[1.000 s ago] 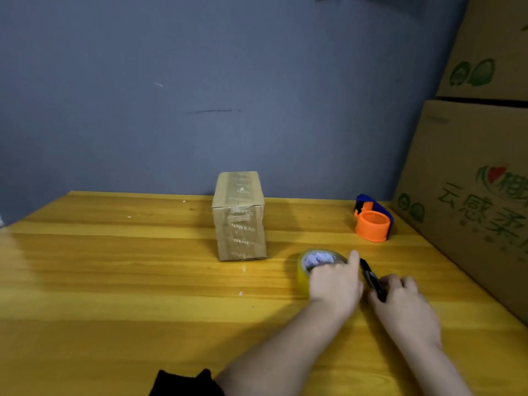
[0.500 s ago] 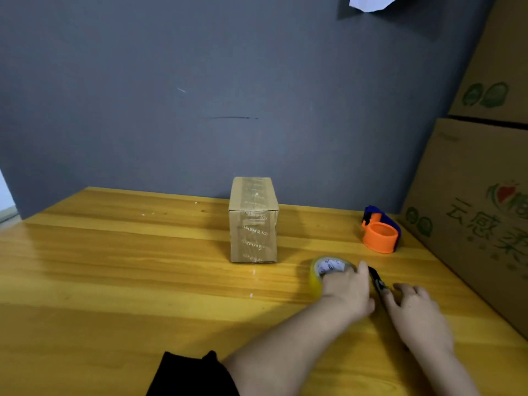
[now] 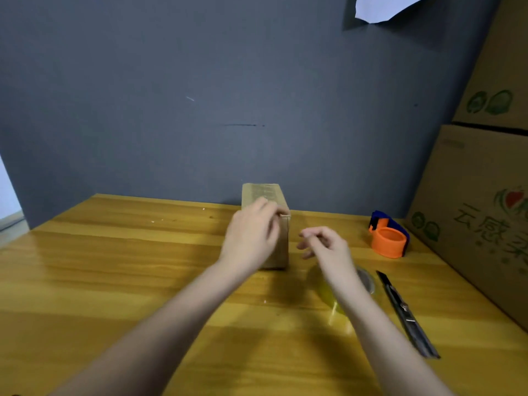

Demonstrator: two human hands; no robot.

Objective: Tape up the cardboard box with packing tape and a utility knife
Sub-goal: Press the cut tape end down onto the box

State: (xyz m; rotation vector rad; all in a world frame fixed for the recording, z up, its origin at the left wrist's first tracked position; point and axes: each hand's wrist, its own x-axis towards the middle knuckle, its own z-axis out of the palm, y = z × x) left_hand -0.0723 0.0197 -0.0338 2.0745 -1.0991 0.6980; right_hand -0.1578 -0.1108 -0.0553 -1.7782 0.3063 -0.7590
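My left hand [image 3: 251,235] rests against the small cardboard box [image 3: 283,244], fingers at its top edge. My right hand [image 3: 328,245] hovers beside it, loosely curled, holding nothing. Behind my right wrist lies the tape roll [image 3: 365,281]; the utility knife [image 3: 405,311] lies just right of it on the table [image 3: 114,267].

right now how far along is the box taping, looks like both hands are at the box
Probably near the end. The small brown cardboard box shows tape on its top, though blur hides the detail. The yellowish packing tape roll and black utility knife lie on the wooden table, in neither hand. The left hand touches the box's top edge; the right hand hovers beside it, empty. What's left is unclear.
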